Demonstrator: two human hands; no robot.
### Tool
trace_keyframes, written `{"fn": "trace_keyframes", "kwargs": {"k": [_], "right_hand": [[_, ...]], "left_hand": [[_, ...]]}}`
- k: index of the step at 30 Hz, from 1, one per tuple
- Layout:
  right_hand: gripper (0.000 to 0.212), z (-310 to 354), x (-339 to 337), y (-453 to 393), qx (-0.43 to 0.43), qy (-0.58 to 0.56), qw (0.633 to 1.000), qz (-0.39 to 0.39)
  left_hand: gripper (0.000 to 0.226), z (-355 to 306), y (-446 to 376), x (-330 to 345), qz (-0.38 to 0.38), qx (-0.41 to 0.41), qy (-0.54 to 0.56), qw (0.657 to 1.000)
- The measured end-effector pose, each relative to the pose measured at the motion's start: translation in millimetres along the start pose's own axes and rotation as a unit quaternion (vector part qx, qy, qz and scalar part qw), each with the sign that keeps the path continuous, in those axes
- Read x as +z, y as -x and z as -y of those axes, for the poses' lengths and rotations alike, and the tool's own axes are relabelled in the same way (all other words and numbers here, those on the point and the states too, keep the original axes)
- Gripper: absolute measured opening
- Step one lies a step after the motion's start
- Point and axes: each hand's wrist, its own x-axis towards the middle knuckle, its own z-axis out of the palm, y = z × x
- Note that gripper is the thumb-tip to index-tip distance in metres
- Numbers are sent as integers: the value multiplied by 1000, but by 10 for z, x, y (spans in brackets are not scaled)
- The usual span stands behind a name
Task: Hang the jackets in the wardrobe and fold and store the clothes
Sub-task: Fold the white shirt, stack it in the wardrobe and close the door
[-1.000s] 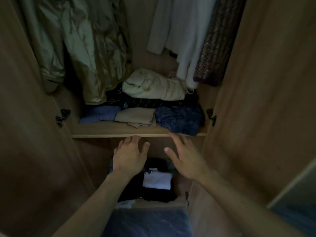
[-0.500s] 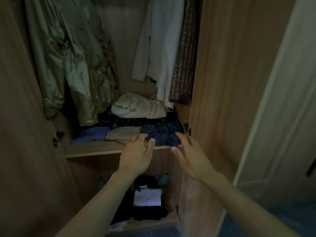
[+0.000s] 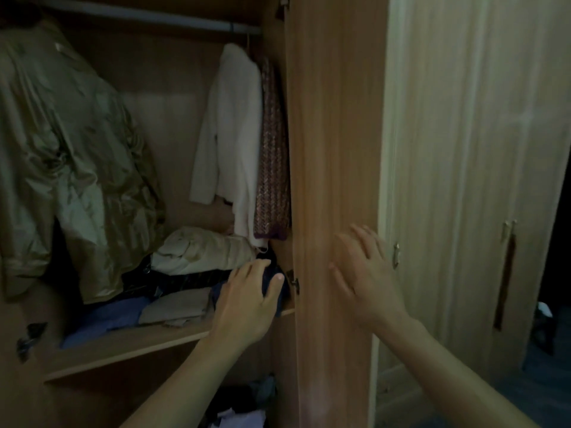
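While left hand [image 3: 247, 304] presses dark blue bundle [image 3: 272, 281] into shelf's [image 3: 129, 344] right end, fingers curled over it, prob tucking it back from front edge. Right hand [image 3: 364, 279] flat on door [image 3: 333, 149], fingers released, guessing to close up. Jackets [image 3: 230, 134] hanging above. Half sec ago both hands hovered empty at shelf's front edge.

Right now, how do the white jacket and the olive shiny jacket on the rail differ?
The white jacket hangs at the right of the rail, beside a knitted garment; the olive jacket hangs at the left. The white one looks matte and narrow, the olive one glossy, creased and much bulkier. The olive hem reaches lower, onto the folded clothes on the shelf. Both hang above that shelf.
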Motion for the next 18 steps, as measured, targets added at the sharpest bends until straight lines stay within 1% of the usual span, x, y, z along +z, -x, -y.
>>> {"fn": "trace_keyframes", "kwargs": {"k": [2, 4, 6, 8, 9, 13, 14, 18], "right_hand": [[63, -137, -127, -165, 23, 9, 1000, -18], [74, -275, -196, -313, 40, 14, 999, -24], [85, -379, -215, -410, 51, 4, 999, -2], [92, -445, -205, -443, 72, -42, 996, 29], [92, -457, -193, -441, 75, -67, 994, 31], [86, -474, -182, -444, 75, -182, 980, -25], [84, -460, -181, -442, 72, -204, 976, -31], [82, -380, -161, -423, 39, -246, 967, -43]], "left_hand": [[67, -107, -90, -25, -5, 17, -5, 1000], [60, -204, -173, -50, -9, 28, -15, 999], [53, -290, -231, -58, -18, 41, -18, 999], [51, -367, -262, -56, -27, 53, -16, 998], [51, -385, -264, -52, -29, 57, -13, 998], [65, -444, -294, -28, -37, 65, -34, 997], [65, -446, -299, -23, -40, 62, -37, 997], [48, -445, -240, 9, -48, 41, -42, 997]]}}
